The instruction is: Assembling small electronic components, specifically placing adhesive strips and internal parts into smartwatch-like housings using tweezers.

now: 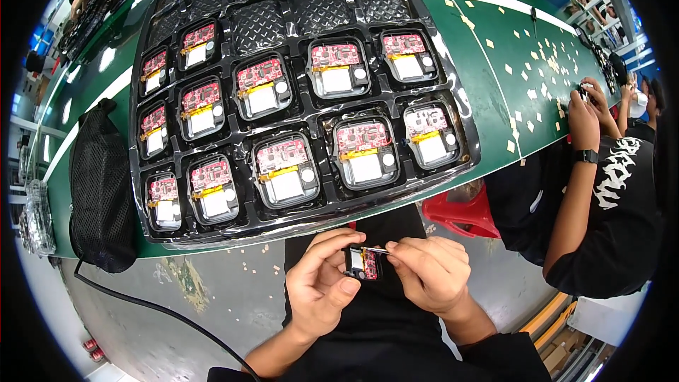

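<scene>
Resting on a green table [488, 92], a black tray [318, 10] is seen. Before its near edge, the left hand [318, 286] is clamped and the right hand [431, 274] pinched tight: gripped, respectively, are a circuit-board device [358, 262] and, over it, a slim metal tool [375, 249].

On the worktop [501, 127]: tray [464, 124]. In the tray: devices [284, 173], five across in each of the two nearest rows, two at the left end of the row behind. Left of the tray: pouch [102, 191], with cable [170, 308] from its near end, curving past the tray's near-left corner. Before the tray, beyond the worktop's edge: left hand [320, 284] around a lone device [358, 263], right hand [431, 276] on a tool [376, 250] over it. Right of the tray: scraps [544, 90] on the worktop, then co-worker [608, 205]. Below the tray's near-right corner: stool [463, 213].
</scene>
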A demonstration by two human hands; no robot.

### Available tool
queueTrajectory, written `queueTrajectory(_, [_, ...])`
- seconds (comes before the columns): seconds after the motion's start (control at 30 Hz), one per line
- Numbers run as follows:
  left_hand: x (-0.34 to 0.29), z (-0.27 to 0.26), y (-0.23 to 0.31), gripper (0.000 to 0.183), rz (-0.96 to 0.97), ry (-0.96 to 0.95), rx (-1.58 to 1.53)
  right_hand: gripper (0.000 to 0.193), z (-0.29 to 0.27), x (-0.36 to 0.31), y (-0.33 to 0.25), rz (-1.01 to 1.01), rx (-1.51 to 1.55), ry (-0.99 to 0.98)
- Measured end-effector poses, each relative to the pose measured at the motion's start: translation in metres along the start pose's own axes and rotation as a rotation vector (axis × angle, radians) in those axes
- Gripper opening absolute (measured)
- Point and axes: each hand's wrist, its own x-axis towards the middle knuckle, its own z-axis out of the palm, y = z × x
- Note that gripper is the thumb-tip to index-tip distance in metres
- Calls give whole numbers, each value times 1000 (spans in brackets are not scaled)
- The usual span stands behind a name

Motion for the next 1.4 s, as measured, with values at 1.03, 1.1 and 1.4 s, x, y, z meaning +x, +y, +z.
queueTrajectory(1.03, [61,5,166,57,624,-24,511,22,-36,88,82,384,448,584])
queueTrajectory(1.1, [89,9,186,43,632,-37,798,20,-35,92,94,461,519,540])
queueTrajectory(1.4, [182,19,191,19,497,-71,1504,17,-33,86,96,455,429,527])
